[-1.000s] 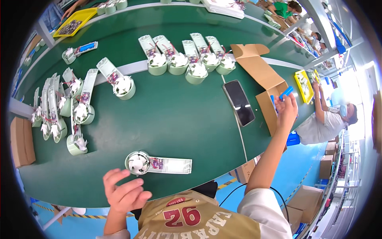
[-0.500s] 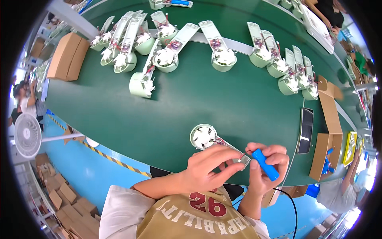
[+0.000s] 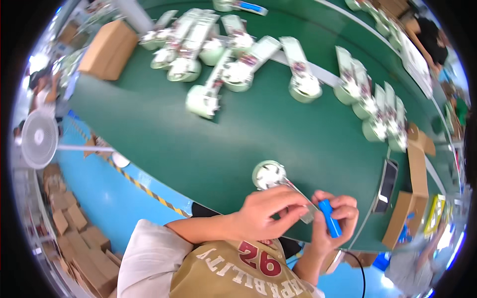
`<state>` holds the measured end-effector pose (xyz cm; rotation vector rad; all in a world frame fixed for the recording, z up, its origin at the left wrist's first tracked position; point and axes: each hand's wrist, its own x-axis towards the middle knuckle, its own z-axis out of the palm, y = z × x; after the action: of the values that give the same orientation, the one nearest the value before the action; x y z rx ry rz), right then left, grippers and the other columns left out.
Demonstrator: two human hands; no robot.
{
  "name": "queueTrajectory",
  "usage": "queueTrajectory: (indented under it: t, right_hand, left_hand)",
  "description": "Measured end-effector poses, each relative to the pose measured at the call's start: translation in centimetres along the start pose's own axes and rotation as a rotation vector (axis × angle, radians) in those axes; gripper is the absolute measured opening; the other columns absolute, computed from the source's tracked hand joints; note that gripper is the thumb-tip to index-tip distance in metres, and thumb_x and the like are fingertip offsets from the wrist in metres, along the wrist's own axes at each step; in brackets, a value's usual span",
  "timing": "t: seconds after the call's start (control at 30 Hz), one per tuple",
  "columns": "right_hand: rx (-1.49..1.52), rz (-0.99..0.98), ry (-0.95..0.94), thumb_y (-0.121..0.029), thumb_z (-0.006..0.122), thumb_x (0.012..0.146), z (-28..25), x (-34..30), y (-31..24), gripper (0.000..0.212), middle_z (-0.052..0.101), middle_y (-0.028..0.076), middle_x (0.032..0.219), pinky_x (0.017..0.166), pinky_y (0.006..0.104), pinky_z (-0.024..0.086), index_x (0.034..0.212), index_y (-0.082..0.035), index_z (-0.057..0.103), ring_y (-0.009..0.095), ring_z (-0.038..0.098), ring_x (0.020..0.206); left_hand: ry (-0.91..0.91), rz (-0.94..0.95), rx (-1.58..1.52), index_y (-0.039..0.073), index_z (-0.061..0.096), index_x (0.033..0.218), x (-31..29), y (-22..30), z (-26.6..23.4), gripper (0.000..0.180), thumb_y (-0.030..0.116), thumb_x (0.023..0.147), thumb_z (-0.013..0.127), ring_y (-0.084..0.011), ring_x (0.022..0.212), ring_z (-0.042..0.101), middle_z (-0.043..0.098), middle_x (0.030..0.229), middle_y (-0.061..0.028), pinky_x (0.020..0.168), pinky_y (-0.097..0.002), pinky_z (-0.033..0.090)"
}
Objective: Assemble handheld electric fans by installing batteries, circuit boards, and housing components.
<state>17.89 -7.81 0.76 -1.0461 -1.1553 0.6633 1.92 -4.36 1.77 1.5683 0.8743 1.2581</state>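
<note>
A pale green handheld fan housing (image 3: pixel 269 175) with white blades lies on the table in front of me, its slim handle reaching toward my hands. My left hand (image 3: pixel 266 213) is closed, thumb and fingers pinching the grey-green handle end (image 3: pixel 306 216). In my right hand (image 3: pixel 346 213), wrapped by the fingers, is a blue cylindrical battery (image 3: pixel 330 218), tilted and close beside the handle end. Thin wires near the fingertips are blurred, so I cannot tell how they run.
Several opened fan units (image 3: pixel 238 74) stand across the far side of the green table (image 3: pixel 238 129). On the right lie a phone (image 3: pixel 387 185) and an open carton (image 3: pixel 405 218) holding blue batteries. A closed carton (image 3: pixel 109 49) sits far left. Co-workers are at both sides.
The whole view has swung, shifting the table's things rightward and mostly down. Both hands keep their holds; the battery stands slightly more upright.
</note>
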Motion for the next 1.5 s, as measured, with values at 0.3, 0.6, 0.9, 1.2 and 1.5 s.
queueTrajectory:
  t: [0.3,0.6,0.9,1.2,1.5]
  right_hand:
    - [0.082,0.393,-0.54,0.007,0.072,0.089,-7.5,-0.1,-2.1,0.044,0.06,0.016,0.125,0.092,0.0348,0.053,0.126,-0.002,0.049,0.021,0.063,0.105]
    - [-0.105,0.226,-0.626,-0.004,0.07,0.09,-9.0,0.5,-0.4,0.042,0.061,0.009,0.108,0.071,0.0272,0.052,0.127,-0.002,0.051,0.017,0.062,0.088]
    - [-0.331,0.113,-0.695,-0.01,0.068,0.096,-11.0,1.9,0.4,0.017,0.06,0.009,0.086,0.058,0.0272,0.045,0.107,0.002,0.066,0.017,0.058,0.072]
    - [-0.135,-0.214,-0.486,-0.011,0.085,0.078,-8.6,0.3,-0.7,0.017,0.065,0.011,0.078,0.057,0.0342,0.049,0.086,0.002,0.077,0.025,0.062,0.066]
    - [-0.471,-0.107,-0.457,-0.006,0.077,0.073,-5.3,1.1,-3.4,0.013,0.064,0.012,0.082,0.068,0.0352,0.047,0.081,-0.001,0.069,0.027,0.059,0.076]
  left_hand:
    - [-0.205,0.083,-0.237,0.005,0.07,0.098,-0.9,0.6,1.0,0.012,0.016,0.096,0.068,-0.024,0.076,0.064,0.065,0.087,-0.0096,0.064,-0.0346,0.051]
    - [-0.111,0.2,-0.249,0.004,0.076,0.097,-0.3,1.7,0.5,0.011,0.014,0.095,0.073,-0.0243,0.076,0.067,0.069,0.087,-0.0098,0.065,-0.0326,0.052]
    - [-0.243,-0.048,-0.391,0.006,0.079,0.091,-0.6,0.9,0.4,0.014,0.019,0.088,0.082,-0.0174,0.074,0.068,0.072,0.085,-0.0074,0.063,-0.0299,0.051]
    - [-0.439,-0.221,-0.544,0.001,0.079,0.092,-0.9,-0.1,0.3,0.018,0.017,0.086,0.084,-0.0133,0.08,0.071,0.077,0.089,-0.0094,0.067,-0.0263,0.054]
    - [0.07,0.35,0.499,0.009,0.065,0.111,-2.0,-1.3,-2.8,0.047,0.035,0.075,0.082,-0.0307,0.095,0.06,0.058,0.111,-0.0065,0.075,-0.0453,0.048]
